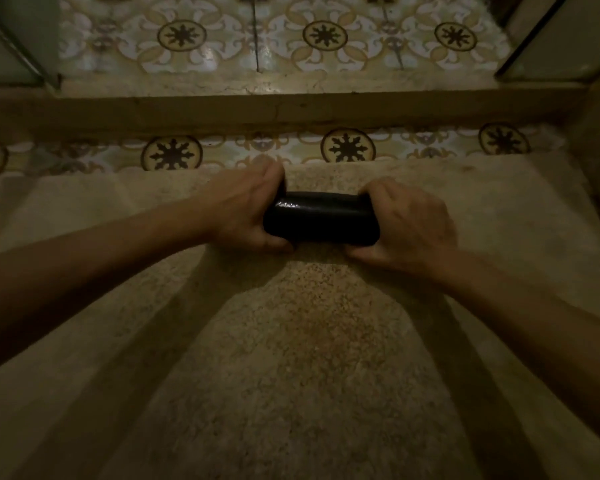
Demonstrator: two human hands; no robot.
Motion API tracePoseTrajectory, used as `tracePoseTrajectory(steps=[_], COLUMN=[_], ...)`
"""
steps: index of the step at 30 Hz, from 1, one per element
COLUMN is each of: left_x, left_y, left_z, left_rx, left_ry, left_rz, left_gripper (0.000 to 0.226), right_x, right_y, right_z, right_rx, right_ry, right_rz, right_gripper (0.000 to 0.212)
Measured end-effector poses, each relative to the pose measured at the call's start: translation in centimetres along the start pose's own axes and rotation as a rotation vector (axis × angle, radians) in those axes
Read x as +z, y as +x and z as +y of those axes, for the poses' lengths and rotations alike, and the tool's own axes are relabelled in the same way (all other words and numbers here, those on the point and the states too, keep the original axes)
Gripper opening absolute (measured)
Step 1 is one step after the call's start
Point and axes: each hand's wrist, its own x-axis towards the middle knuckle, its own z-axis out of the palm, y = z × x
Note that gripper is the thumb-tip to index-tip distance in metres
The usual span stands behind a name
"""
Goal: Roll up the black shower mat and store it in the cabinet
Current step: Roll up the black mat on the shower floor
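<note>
The black shower mat (pixel 321 218) is rolled into a tight, glossy cylinder lying crosswise, just above the speckled floor in the middle of the head view. My left hand (pixel 245 211) wraps around its left end, fingers over the top and thumb underneath. Around the right end closes my right hand (pixel 409 223) in the same way. Both ends of the roll are hidden by my hands. No cabinet is in view.
A speckled beige floor (pixel 302 358) lies below me. Ahead runs a strip of patterned tiles (pixel 347 147), then a raised stone threshold (pixel 291 109) and more patterned tiles beyond it. Glass panels or door frames stand at the far left (pixel 11 46) and far right (pixel 551 39).
</note>
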Motion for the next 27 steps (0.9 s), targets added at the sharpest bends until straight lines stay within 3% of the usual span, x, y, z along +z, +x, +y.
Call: tracePoseTrajectory(steps=[3, 9, 13, 18, 23, 27], left_x=[0.3, -1.2, -2.0, -2.3, -6.9, -16.2], left_y=[-1.5, 1.2, 2.6, 1.0, -4.8, -9.1], left_z=[1.3, 0.5, -0.1, 1.3, 5.4, 8.4], left_rx=[-0.02, -0.043, -0.056, -0.136, -0.139, -0.142], left_ry=[0.04, 0.027, -0.106, -0.096, -0.075, -0.13], left_rz=[0.097, -0.127, -0.236, -0.276, -0.318, -0.392], left_gripper=[0.071, 0.079, 0.063, 0.061, 0.062, 0.06], right_x=[0.5, -1.2, -1.3, -2.8, -9.3, -19.4], right_y=[-0.7, 2.3, 3.4, 2.5, -0.9, -1.9], right_z=[-0.2, 1.0, 1.7, 0.3, -3.0, -6.6], right_rx=[-0.042, -0.066, -0.071, -0.046, -0.105, -0.098], right_ry=[-0.005, 0.026, 0.029, 0.056, 0.096, 0.157], right_rz=[0.072, -0.151, -0.192, -0.307, -0.426, -0.485], right_gripper=[0.072, 0.084, 0.071, 0.059, 0.062, 0.056])
